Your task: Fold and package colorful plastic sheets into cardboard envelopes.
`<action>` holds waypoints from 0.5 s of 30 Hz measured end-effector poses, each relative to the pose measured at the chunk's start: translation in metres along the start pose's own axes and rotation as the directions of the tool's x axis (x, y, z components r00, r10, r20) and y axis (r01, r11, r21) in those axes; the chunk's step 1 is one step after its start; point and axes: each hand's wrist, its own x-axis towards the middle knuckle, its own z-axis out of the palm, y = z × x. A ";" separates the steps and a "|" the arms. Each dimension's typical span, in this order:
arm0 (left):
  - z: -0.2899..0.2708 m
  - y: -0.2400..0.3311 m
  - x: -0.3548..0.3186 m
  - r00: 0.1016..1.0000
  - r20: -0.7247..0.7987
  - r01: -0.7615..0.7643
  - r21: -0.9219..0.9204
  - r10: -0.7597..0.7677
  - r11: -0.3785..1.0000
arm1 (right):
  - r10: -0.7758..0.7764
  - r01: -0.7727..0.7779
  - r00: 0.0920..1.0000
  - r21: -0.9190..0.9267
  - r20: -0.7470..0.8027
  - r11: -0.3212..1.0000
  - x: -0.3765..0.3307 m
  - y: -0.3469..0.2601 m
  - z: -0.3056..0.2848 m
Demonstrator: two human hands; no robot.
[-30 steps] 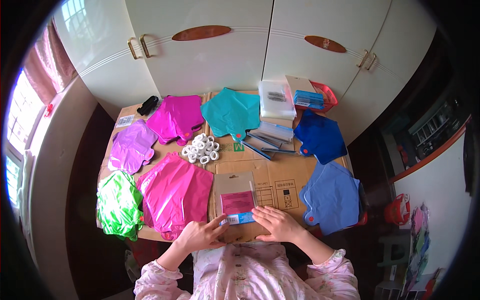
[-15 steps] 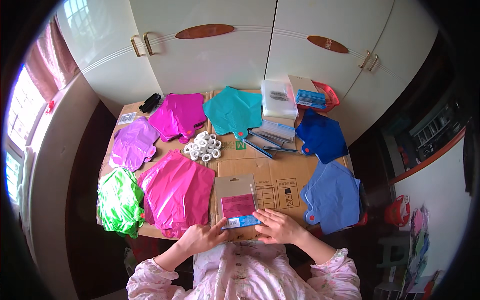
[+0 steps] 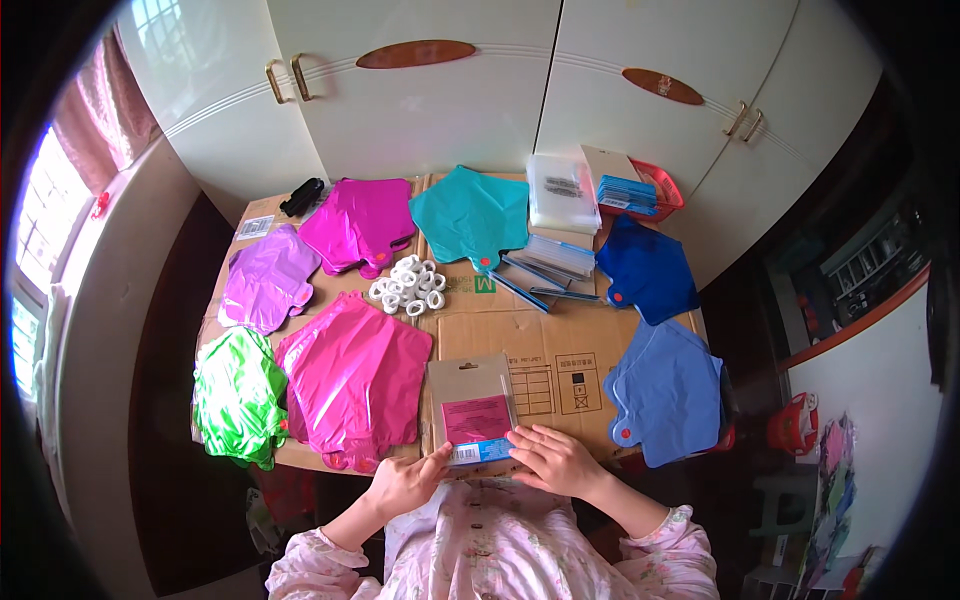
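Shiny hot-pink foil stack (image 3: 358,380) sits left, probably for easy reach. Left hand (image 3: 405,484)'s index finger touches the flat rectangular grey-card, pink-centred pack (image 3: 472,412) bottom-left; right hand (image 3: 557,462)'s slightly fanned fingers touch bottom-right, likely steadying it on brown cardboard (image 3: 525,328). Can't tell if either's pinching.

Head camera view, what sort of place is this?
Probably a room in a home: a pink curtain hangs by the window, and white cupboards stand beyond the cardboard work surface.

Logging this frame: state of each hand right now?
Left hand: touching packet at lower left; grip can't be told.
Right hand: open, touching packet at lower right.
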 end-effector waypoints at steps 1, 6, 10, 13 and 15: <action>-0.002 0.003 0.003 1.000 -0.015 0.021 -0.003 -0.021 1.000 | 0.008 -0.008 0.999 0.009 -0.031 1.000 0.001 0.000 0.001; 0.006 0.007 0.007 0.979 -0.097 0.167 -0.148 -0.182 0.975 | 0.150 -0.123 0.973 0.155 -0.177 0.980 0.005 0.002 0.018; 0.013 0.010 0.015 0.934 -0.212 0.245 -0.204 -0.287 0.948 | 0.354 -0.340 0.935 0.205 -0.033 0.918 0.013 -0.005 0.017; 0.007 0.019 0.022 0.906 -0.168 0.368 -0.146 -0.389 0.918 | 0.369 -0.325 0.918 0.253 -0.148 0.911 0.022 -0.004 0.017; 0.003 0.022 0.024 0.876 -0.117 0.459 -0.089 -0.467 0.884 | 0.400 -0.375 0.911 0.197 -0.105 0.906 0.023 -0.001 0.015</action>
